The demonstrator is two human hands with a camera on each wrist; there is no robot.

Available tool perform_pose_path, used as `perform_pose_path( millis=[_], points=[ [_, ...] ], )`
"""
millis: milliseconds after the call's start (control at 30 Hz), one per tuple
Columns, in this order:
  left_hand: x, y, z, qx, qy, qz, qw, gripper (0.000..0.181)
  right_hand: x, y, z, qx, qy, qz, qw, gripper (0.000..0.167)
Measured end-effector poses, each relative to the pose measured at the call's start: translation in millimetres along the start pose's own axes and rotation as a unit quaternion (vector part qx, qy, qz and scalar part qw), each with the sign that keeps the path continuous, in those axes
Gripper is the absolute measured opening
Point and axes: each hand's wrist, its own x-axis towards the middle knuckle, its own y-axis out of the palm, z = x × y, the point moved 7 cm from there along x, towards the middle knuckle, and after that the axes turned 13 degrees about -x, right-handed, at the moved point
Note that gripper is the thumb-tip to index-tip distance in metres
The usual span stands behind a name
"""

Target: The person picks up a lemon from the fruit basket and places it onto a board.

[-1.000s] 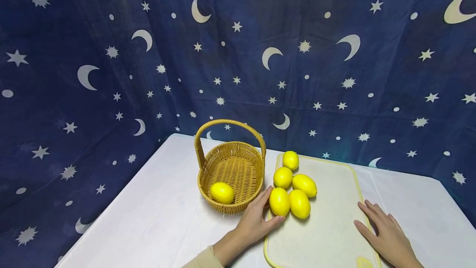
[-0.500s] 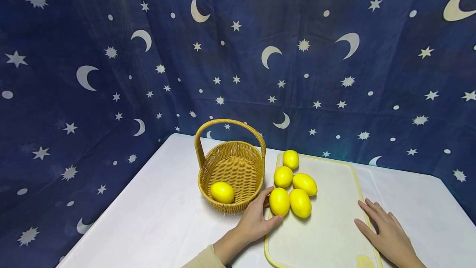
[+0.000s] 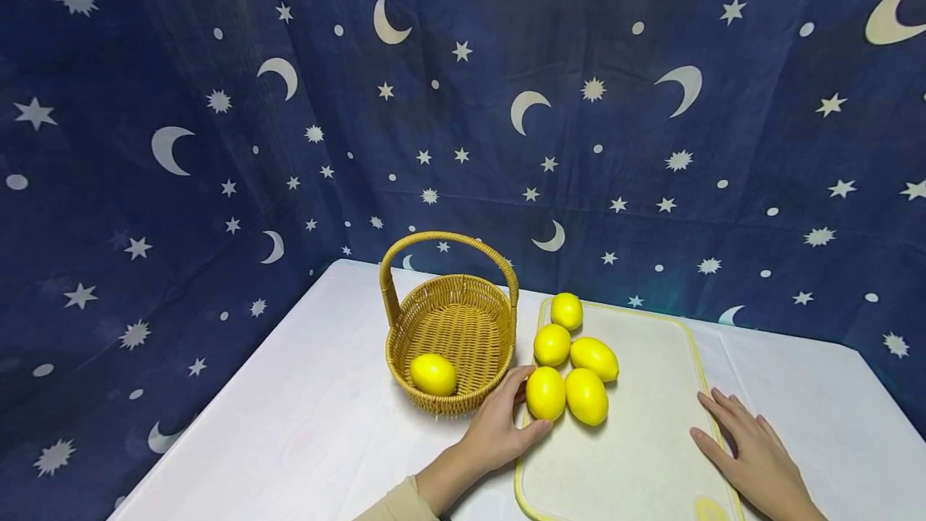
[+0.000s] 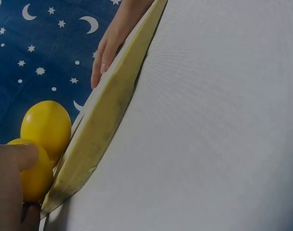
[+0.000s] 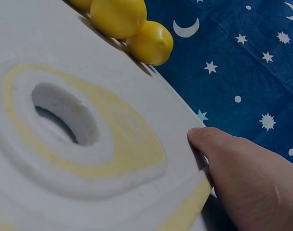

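My left hand (image 3: 495, 424) holds the nearest left lemon (image 3: 546, 394) at the left edge of a white cutting board (image 3: 637, 457) with a yellow rim. In the left wrist view the thumb lies against that lemon (image 4: 36, 178), with a fingertip below it. Touching or close beside it is another lemon (image 3: 587, 397), and several more lie behind on the board. At the board's right edge rests my right hand (image 3: 755, 453), fingers extended and holding nothing. The right wrist view shows its thumb at the board's edge.
Left of the board stands a wicker basket (image 3: 463, 326) with a tall arched handle and one lemon (image 3: 433, 375) inside. A white cloth (image 3: 289, 432) covers the table. Behind hangs a dark blue curtain (image 3: 463, 111) with moons and stars. The board has a round hole (image 5: 64, 115) in its near corner.
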Motion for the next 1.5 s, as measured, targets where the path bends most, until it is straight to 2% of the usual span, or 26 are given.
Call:
perform_pose_path(
  millis=[233, 467, 733, 1133, 1500],
  points=[
    [0.1, 0.2, -2.7, 0.007, 0.019, 0.002, 0.9998, 0.073, 0.0, -0.4, -0.2, -0.001, 0.002, 0.004, 1.0, 0.066],
    [-0.5, -2.2, -1.9, 0.044, -0.003, -0.006, 0.999, 0.075, -0.1, -0.2, -0.5, 0.001, 0.006, 0.01, 0.9999, 0.066],
    [-1.0, -2.4, -1.5, 0.036, -0.02, -0.006, 0.9991, 0.075, -0.7, -2.0, 0.3, 0.004, 0.001, 0.0, 1.0, 0.065],
    [0.0, -1.7, -0.9, 0.034, -0.01, -0.001, 0.9994, 0.076, -1.1, -1.2, 0.8, 0.0, 0.002, 0.0, 1.0, 0.066],
    [1.1, -0.6, 0.4, 0.033, -0.012, 0.0, 0.9994, 0.079, -0.3, -1.4, 1.0, -0.005, 0.005, 0.007, 1.0, 0.066]
  ],
)
